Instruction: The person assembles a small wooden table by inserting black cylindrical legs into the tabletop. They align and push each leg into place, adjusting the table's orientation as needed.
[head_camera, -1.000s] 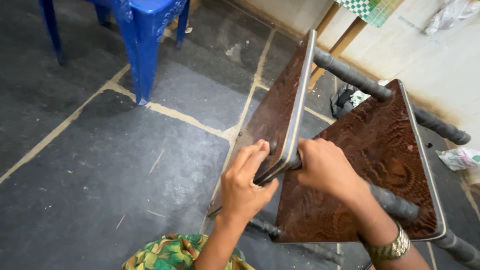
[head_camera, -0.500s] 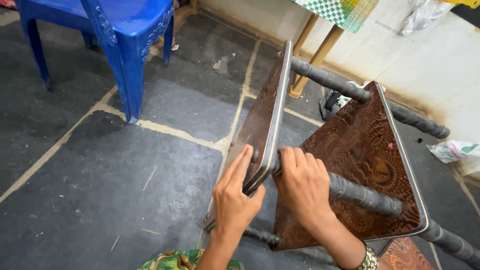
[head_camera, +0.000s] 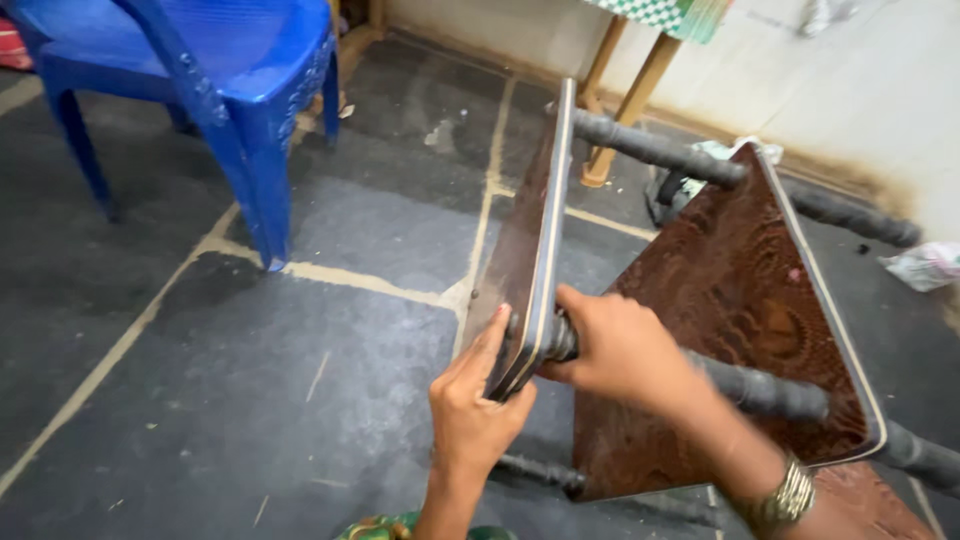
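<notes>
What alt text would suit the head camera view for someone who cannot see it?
Two bare hands grip a dark corner shelf rack lying on its side: the left hand presses a shelf board's edge, the right hand wraps a turned post. A blue plastic chair stands on the floor.

The right hand (head_camera: 615, 345) hides the pole (head_camera: 770, 390) joint; the blue chair (head_camera: 200, 80) is cropped.
</notes>
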